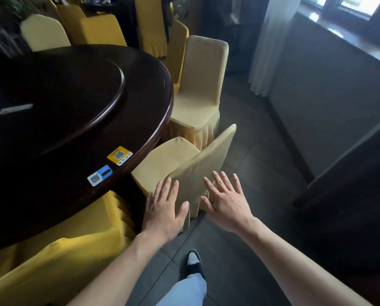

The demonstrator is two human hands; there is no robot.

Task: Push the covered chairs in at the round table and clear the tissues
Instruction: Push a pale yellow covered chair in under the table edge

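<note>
Cream fabric covers the nearest chair (191,171), which stands at the lower right edge of the round dark wooden bench (140,89), its seat partly tucked under the rim and its back towards the person. Both hands lie flat against that chair back with fingers straight and spread, grasping nothing: the left hand (163,208) near the back's left edge, the right hand (225,202) beside it on the right. A second cream-covered chair (198,89) stands just beyond, also at the bench edge, with its seat touching or nearly touching the first chair's. A bright yellow covered chair (58,257) sits at the lower left, partly under the bench. On the bench near its rim are a yellow QR sticker (120,155) and a blue and white sticker (99,175). Dark tiles make up the floor (262,228), where one dark shoe (194,262) shows.
</note>
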